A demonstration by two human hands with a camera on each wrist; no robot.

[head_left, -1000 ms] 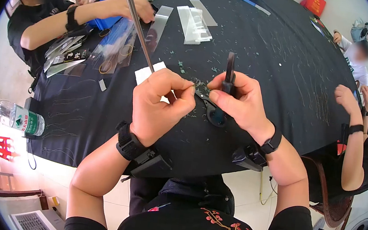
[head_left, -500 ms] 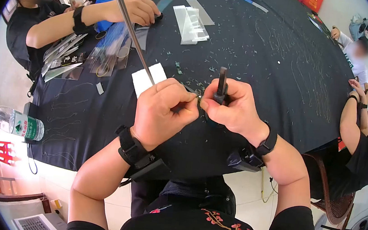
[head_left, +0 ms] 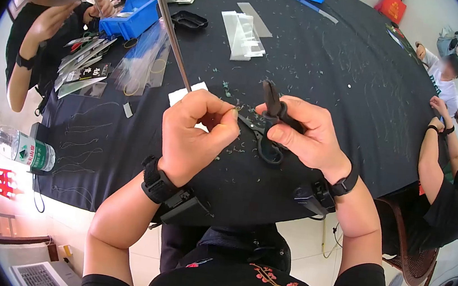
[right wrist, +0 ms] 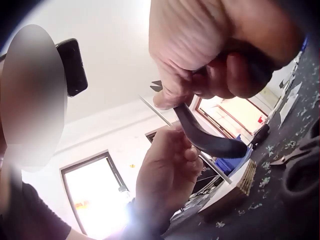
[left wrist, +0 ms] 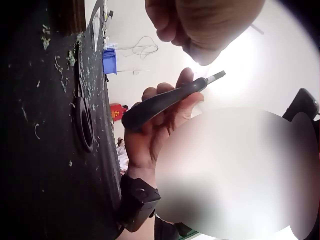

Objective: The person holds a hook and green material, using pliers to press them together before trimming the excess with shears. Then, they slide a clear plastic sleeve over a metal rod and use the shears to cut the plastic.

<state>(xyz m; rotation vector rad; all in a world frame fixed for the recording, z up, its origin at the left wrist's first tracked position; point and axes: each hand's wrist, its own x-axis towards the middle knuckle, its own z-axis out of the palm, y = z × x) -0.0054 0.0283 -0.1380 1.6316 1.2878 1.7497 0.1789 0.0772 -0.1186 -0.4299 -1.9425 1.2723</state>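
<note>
My left hand (head_left: 199, 134) has thumb and forefinger pinched together on a tiny yellow-green thing (head_left: 236, 111), too small to make out. Black-handled pliers (head_left: 273, 103) are in my right hand (head_left: 309, 135), just right of those fingertips and apart from them. Their jaws stand slightly parted in the right wrist view, above the handle (right wrist: 210, 142). Under both hands, black scissors (head_left: 267, 150) lie on the dark cloth among green scraps. A thin metal rod (head_left: 169, 26) slants down to a white block (head_left: 178, 95), partly hidden behind my left hand.
Clear plastic strips (head_left: 241, 37) lie farther back. At left are plastic bags (head_left: 145, 63), a blue bin (head_left: 133, 19), a black tray (head_left: 190, 20) and a water bottle (head_left: 22, 148). People sit at the left and right edges.
My right hand has drawn a little away to the right, and the pliers have turned in it. The person at left has pulled an arm back, uncovering the black tray.
</note>
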